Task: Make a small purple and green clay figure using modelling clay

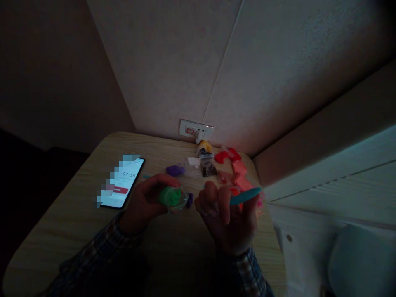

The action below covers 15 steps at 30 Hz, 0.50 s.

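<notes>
My left hand (145, 202) is closed around a green lump of modelling clay (170, 196) in a clear wrapper, held just above the wooden table (77, 231). My right hand (227, 216), palm up with the fingers curled, grips a teal plastic modelling tool (246, 195) that points to the right. A small purple piece (189, 199) sits between the two hands. The room is dim, so fine detail is lost.
A lit phone (122, 183) showing a timer lies to the left. Behind the hands lie a purple clay piece (175, 170), white and yellow bits, a small bag (208, 167) and red and pink clay pieces (238, 169). A wall socket (196, 130) sits behind. White furniture stands at right.
</notes>
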### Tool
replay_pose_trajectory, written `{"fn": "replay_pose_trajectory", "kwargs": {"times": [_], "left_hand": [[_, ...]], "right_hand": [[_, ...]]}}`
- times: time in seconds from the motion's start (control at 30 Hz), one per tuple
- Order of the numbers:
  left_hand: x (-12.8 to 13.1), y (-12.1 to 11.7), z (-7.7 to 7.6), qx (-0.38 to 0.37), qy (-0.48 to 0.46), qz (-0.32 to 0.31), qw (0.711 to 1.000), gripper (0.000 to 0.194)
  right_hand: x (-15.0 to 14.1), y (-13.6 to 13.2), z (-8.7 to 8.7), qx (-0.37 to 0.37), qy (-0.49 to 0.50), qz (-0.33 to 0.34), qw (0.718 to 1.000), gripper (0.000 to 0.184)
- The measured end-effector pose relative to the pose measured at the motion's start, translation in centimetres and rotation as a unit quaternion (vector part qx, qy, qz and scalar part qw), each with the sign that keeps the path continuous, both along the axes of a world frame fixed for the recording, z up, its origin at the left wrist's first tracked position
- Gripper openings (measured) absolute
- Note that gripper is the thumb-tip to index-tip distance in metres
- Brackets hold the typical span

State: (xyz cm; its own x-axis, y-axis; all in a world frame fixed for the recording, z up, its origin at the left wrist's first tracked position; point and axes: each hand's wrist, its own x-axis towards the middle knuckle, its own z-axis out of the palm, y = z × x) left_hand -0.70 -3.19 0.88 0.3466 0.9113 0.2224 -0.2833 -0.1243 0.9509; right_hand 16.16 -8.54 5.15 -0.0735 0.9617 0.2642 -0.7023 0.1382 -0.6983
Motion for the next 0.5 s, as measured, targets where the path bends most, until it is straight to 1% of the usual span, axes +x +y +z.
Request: {"fn": "replay_pose_trajectory", "kwargs": {"times": [0.1,0.23,0.3,0.37,0.43,0.5], "left_hand": [[0.0,-0.12,0.17,-0.018,0.015,0.0,1.0,0.036],[0.07,-0.19,0.25,-0.023,0.019,0.006,1.0,0.034],[0.1,-0.19,0.19,-0.026,0.013,0.004,1.0,0.035],[0.16,-0.17,0.14,-0.027,0.013,0.002,1.0,0.035],[0.25,-0.17,0.18,-0.025,0.012,0.004,1.0,0.034],[0.37,-0.16,0.35,-0.021,0.007,0.005,1.0,0.032]], "right_hand": [[-0.11,0.08,0.07,0.003,-0.011,-0.014,1.0,0.056],[-0.14,0.15,0.05,-0.001,-0.048,-0.041,0.998,0.055],[-0.01,0.11,-0.14,0.0,-0.076,-0.055,0.996,0.053],[0.22,0.02,-0.38,0.008,-0.129,-0.061,0.99,0.05],[0.49,-0.11,-0.54,0.024,-0.217,-0.075,0.973,0.044],[0.67,-0.23,-0.58,0.036,-0.326,-0.113,0.938,0.035]]}}
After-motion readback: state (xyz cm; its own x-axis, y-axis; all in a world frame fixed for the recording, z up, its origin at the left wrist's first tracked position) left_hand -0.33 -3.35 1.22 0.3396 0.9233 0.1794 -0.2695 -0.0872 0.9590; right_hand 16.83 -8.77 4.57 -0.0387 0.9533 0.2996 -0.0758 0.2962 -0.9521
